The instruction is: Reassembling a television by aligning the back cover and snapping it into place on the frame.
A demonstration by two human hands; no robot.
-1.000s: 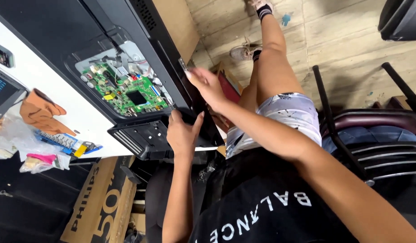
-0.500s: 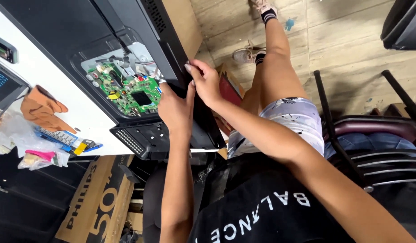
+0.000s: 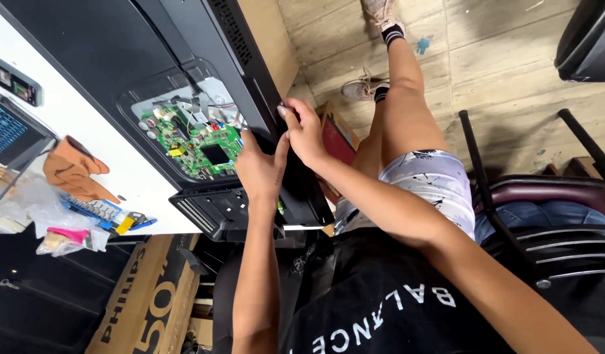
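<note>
both hands are working at the black television back panel (image 3: pixel 184 59). the left hand (image 3: pixel 262 172) is lying at five o'clock of the green circuit board (image 3: pixel 201 141), fingers together; the right hand (image 3: pixel 307 131), at three o'clock, is pinching the panel's edge.

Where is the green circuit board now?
In the head view, the green circuit board sits left of centre, in the opening of the black television back, just left of the left hand.

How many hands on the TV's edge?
2. The left hand rests on the black TV back beside the green circuit board; the right hand grips the TV's edge just above it, touching the left.
</note>
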